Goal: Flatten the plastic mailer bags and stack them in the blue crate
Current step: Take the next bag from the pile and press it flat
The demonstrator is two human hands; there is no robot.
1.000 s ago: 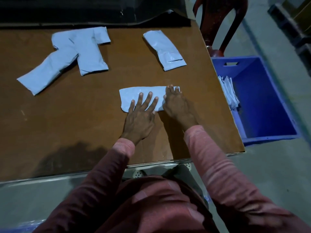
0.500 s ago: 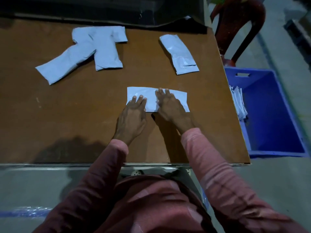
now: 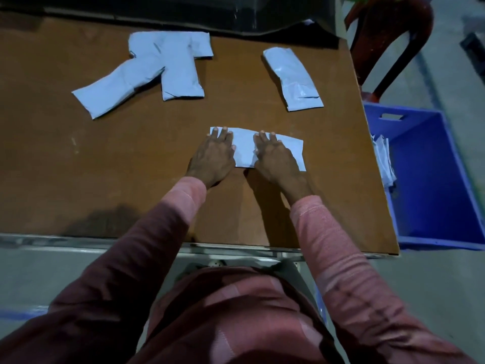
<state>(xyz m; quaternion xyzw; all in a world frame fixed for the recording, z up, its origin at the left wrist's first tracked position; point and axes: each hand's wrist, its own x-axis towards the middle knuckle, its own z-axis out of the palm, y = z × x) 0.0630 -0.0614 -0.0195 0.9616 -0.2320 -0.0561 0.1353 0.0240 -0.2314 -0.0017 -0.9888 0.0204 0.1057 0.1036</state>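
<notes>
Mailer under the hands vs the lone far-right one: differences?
The pressed mailer lies crosswise under the left hand and right hand; the lone mailer lies untouched, angled away. The pressed mailer looks smooth; the lone mailer shows creases and a folded end. Both are pale plastic on the table.

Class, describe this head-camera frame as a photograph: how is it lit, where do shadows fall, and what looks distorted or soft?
Head view: dim, bluish light; head view: the left hand and right hand pressing the mailer bag throw dark shadows on the table toward the person; head view: wide-angle stretch skews the blue crate, where the stacked bags look soft.
</notes>
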